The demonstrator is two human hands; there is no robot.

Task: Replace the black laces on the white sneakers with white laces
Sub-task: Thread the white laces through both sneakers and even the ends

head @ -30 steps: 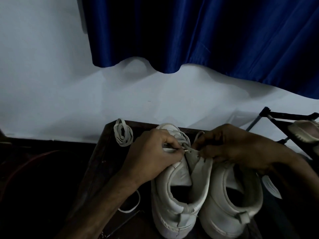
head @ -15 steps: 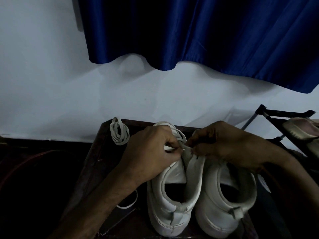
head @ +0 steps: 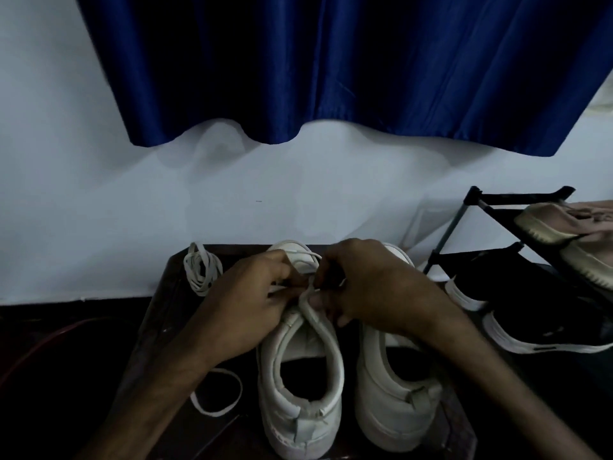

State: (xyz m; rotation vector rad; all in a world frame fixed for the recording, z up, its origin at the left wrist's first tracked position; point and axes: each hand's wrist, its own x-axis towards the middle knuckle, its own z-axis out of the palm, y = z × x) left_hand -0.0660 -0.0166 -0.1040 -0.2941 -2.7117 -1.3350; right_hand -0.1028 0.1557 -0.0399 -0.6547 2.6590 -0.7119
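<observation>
Both hands have drawn closer together over the left sneaker's top eyelets, meeting at its collar.

Left hand (head: 247, 302) and right hand (head: 371, 287) have their fingers closed, pinching the white lace (head: 306, 258) at the throat of the left sneaker (head: 300, 370); that lace runs across the tongue, so the next pull is sideways, either hand equally near. The right sneaker (head: 391, 393) sits just beside it, its lacing hidden. 1 spare lace bundle (head: 200, 272) lies on the bench (head: 156, 327), far left. No black lace is visible.
</observation>
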